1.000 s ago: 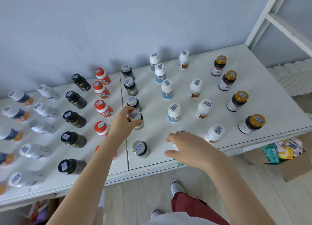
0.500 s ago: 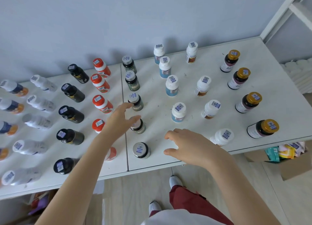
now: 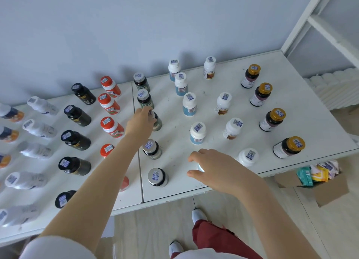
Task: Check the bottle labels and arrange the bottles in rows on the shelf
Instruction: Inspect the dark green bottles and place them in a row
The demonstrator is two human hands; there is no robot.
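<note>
Bottles stand in rows on the white shelf point(image 3: 310, 103), each row one kind: black point(image 3: 75, 140), red-capped point(image 3: 111, 126), silver-capped dark green point(image 3: 144, 99), white-capped with blue labels point(image 3: 189, 104), white-capped with brown labels point(image 3: 223, 103) and gold-capped point(image 3: 272, 119). My left hand point(image 3: 140, 120) reaches over the green row and grips the cap of the third silver-capped bottle point(image 3: 157, 123). My right hand point(image 3: 213, 169) curls over a white-capped bottle point(image 3: 200, 168) near the front edge and hides most of it.
More white and orange-banded bottles lie in rows at the far left point(image 3: 37, 128). An open cardboard box point(image 3: 330, 190) of coloured packets sits on the floor below the shelf's right end. A white frame post point(image 3: 303, 19) rises at the right.
My left hand let go of the fourth silver-capped bottle and moved back to the third one in that row. My right hand stayed over its bottle.
</note>
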